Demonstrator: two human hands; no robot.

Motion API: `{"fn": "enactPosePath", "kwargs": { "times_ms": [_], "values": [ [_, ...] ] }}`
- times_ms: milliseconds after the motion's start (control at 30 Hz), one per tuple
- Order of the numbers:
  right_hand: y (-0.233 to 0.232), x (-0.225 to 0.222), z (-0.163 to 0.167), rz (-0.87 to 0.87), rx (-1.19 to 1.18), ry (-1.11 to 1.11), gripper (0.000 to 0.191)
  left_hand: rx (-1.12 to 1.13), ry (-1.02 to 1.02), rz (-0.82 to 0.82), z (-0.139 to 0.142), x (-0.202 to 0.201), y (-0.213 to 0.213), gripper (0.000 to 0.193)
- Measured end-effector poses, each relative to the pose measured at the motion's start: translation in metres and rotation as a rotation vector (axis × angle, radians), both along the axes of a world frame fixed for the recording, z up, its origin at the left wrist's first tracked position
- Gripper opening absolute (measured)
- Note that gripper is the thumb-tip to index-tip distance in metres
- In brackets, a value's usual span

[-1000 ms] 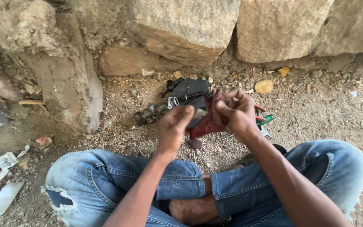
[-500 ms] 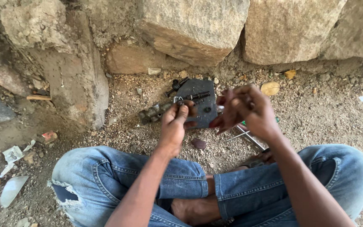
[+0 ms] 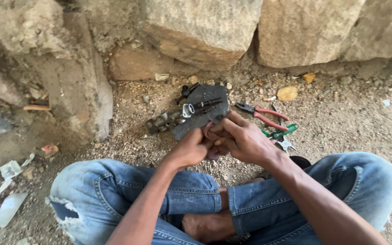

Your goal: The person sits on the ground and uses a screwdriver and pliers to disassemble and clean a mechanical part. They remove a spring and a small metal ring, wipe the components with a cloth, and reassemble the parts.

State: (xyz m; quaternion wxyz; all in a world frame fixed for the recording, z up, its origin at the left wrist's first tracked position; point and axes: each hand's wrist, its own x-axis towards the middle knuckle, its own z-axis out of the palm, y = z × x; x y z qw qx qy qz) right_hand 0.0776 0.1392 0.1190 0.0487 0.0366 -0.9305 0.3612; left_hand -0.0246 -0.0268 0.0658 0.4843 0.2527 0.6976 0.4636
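Note:
My left hand (image 3: 188,149) and my right hand (image 3: 240,138) are pressed together just above my crossed legs. Both close on a bunched reddish cloth (image 3: 212,155), of which only a small edge shows between and under the fingers. Whether something small lies inside the cloth is hidden. Just beyond the fingertips a dark metal plate (image 3: 205,97) lies on the gravel. Black bolts (image 3: 207,104) and a pale ring (image 3: 188,110) rest on the plate, and a row of greasy metal fittings (image 3: 160,121) sits at its left end.
Red-handled pliers (image 3: 264,114), a green-handled tool (image 3: 281,132) and some keys (image 3: 287,144) lie on the gravel to the right of my hands. Large rough stone blocks (image 3: 205,27) wall off the far side. Paper scraps (image 3: 10,170) lie at the left.
The reddish cloth was spread out in my right hand; now it is bunched and nearly hidden between both hands. The hands have drawn closer together, uncovering the pliers.

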Motion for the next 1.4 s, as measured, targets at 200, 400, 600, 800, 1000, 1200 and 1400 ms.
{"fn": "enactPosePath", "kwargs": {
  "times_ms": [200, 400, 600, 800, 1000, 1200, 1400],
  "values": [
    [0.006, 0.005, -0.005, -0.029, 0.005, 0.085, 0.022, 0.159, -0.265, -0.09, 0.007, -0.009, -0.008, 0.03],
    [0.008, 0.005, -0.008, -0.103, -0.147, -0.006, 0.029, 0.222, 0.227, -0.164, 0.011, 0.006, -0.001, 0.03],
    [-0.002, -0.002, -0.022, -0.487, -0.628, -0.441, 0.025, 0.025, 0.834, -0.277, 0.019, 0.008, -0.006, 0.035],
    [0.004, -0.004, -0.032, -0.35, -0.67, -0.274, 0.022, 0.128, 0.466, -0.063, -0.003, 0.014, 0.0, 0.024],
    [0.009, 0.009, -0.025, 0.02, -0.319, 0.129, 0.013, 0.461, -0.615, 0.201, -0.018, 0.017, 0.001, 0.042],
    [0.008, 0.008, -0.019, -0.132, -0.257, -0.04, 0.012, 0.432, -0.04, 0.091, -0.005, 0.018, 0.0, 0.039],
    [0.004, -0.004, -0.037, -0.612, -1.162, -0.472, 0.018, 0.465, 1.23, 0.006, -0.006, 0.01, -0.003, 0.033]
  ]
}}
